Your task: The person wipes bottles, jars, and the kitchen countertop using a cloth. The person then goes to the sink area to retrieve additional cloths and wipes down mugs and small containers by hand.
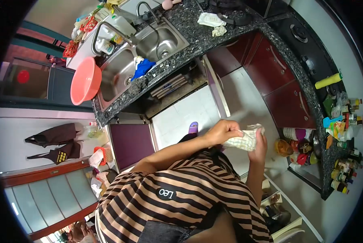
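Observation:
A pale cloth (242, 141) with a checked pattern is held up in front of my striped shirt, between my two hands. My left hand (224, 132) is closed, its thumb and fingers pinching the cloth's left upper part. On the other side, my right hand (259, 149) grips the right edge, with the cloth bunched near the fingertips. Part of the right fingers is hidden behind the cloth.
Ahead are a double steel sink (159, 42) with a blue cloth (143, 69) and a pink basin (86, 81). Cabinet doors (217, 87) stand open below. A pull-out drawer (290, 200) with pots is open at lower right. Bottles (343, 174) line the right counter.

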Tool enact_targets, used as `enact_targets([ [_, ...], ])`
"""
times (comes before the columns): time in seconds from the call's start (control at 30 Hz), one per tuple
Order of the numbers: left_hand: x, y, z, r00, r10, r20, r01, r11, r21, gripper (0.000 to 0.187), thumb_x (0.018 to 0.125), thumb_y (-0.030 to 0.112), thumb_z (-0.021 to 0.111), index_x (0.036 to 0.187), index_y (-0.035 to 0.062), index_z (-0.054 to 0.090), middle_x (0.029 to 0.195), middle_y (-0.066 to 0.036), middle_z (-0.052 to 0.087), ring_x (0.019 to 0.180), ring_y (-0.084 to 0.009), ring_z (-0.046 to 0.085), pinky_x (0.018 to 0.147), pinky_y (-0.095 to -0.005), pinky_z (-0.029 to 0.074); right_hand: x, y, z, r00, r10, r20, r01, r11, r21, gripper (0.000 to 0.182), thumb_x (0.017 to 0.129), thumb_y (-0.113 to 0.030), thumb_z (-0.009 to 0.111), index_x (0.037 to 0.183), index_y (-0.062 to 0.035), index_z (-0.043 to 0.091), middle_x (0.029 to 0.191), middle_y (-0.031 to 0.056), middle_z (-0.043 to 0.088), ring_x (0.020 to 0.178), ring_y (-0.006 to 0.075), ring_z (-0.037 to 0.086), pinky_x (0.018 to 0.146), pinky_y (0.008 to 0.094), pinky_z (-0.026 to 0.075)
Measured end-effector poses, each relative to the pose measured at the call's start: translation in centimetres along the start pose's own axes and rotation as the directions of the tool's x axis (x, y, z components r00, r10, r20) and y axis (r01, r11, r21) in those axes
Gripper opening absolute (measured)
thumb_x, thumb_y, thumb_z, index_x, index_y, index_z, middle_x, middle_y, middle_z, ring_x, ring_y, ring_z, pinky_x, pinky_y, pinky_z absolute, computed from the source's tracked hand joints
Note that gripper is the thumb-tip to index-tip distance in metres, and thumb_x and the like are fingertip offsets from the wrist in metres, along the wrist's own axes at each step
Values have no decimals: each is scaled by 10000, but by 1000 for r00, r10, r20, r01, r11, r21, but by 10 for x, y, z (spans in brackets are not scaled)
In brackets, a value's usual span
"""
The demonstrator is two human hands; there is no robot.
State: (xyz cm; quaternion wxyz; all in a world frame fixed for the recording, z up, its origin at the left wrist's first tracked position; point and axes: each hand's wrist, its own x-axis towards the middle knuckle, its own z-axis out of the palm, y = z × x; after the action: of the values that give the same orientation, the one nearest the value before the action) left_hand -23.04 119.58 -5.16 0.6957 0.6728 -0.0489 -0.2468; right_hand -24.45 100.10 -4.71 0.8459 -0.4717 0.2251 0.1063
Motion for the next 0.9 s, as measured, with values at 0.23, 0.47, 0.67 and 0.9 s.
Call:
enact_targets([
  [0.23, 0, 3, -73, 998, 16, 56, -14, 999, -50, 117, 925, 129, 719, 970, 21, 710, 877, -2, 698, 820, -59, 604, 749, -231, 489, 17, -12, 25, 998, -24, 51, 22, 999, 38, 494, 1067, -424, 413, 1283, -6, 561, 1194, 120, 647, 1055, 250, 639, 932, 380, 523],
  [0.47, 2, -19, -239, 829, 428, -361, -40, 688, 724, 183, 808, 113, 764, 987, 102, 727, 967, -101, 708, 894, -257, 682, 806, -343, 532, 29, -30, 0, 995, -17, -98, 44, 960, 276, 504, 1030, -403, 496, 1386, -47, 493, 1348, 143, 564, 1223, 320, 552, 1026, 491, 477],
  [0.67, -50, 14, -395, 624, 357, -695, 633, 289, 718, 378, 782, 261, 786, 1124, 140, 677, 1104, -136, 659, 1032, -347, 634, 871, -445, 513, 37, -14, -31, 959, -12, -285, 87, 963, 255, 543, 1006, -420, 534, 1395, -45, 480, 1328, 155, 572, 1202, 336, 565, 1016, 527, 480],
  [0.9, -46, -10, -447, 616, 352, -704, 717, 118, 687, 360, 797, 331, 777, 1103, 166, 687, 1080, -112, 659, 1036, -342, 628, 874, -447, 503, 44, 11, -5, 947, 117, -298, -25, 955, 296, 574, 1014, -422, 500, 1432, -34, 440, 1386, 189, 528, 1253, 364, 536, 1042, 563, 451],
])
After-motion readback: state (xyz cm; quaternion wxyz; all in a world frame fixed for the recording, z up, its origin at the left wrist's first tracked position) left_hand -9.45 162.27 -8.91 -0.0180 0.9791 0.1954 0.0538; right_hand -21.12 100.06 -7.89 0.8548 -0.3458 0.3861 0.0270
